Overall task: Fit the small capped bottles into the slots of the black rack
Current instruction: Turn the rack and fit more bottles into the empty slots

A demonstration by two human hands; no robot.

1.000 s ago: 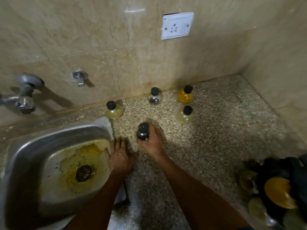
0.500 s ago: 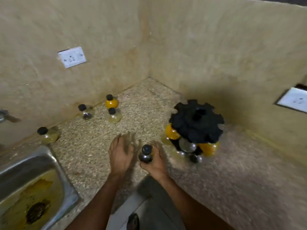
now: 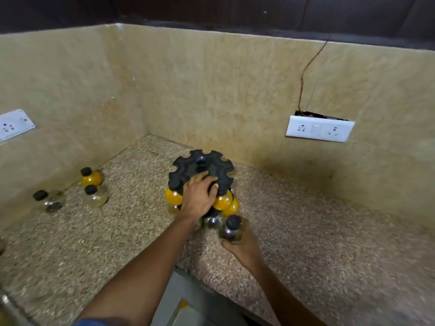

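The black round rack [image 3: 202, 168] with notched slots stands near the corner of the speckled counter [image 3: 306, 243]. Orange bottles [image 3: 173, 196] hang in its lower slots. My left hand [image 3: 199, 196] rests on the rack's top front edge, fingers spread over it. My right hand [image 3: 242, 248] grips a small clear bottle with a black cap [image 3: 231, 228], upright, just in front of the rack's lower right. Three loose capped bottles stand at the left by the wall: an orange one [image 3: 91, 177], a pale yellow one [image 3: 96, 196] and a clear one [image 3: 50, 201].
Tiled walls close the corner behind and to the right of the rack. A white socket plate [image 3: 319, 128] with a loose wire sits on the right wall, another socket [image 3: 13, 124] on the left wall. The counter's front edge runs just below my forearms.
The view swung right from the sink to the rack. My left hand lifted off the counter and landed on the rack top. My right hand carried the clear bottle up to the rack.
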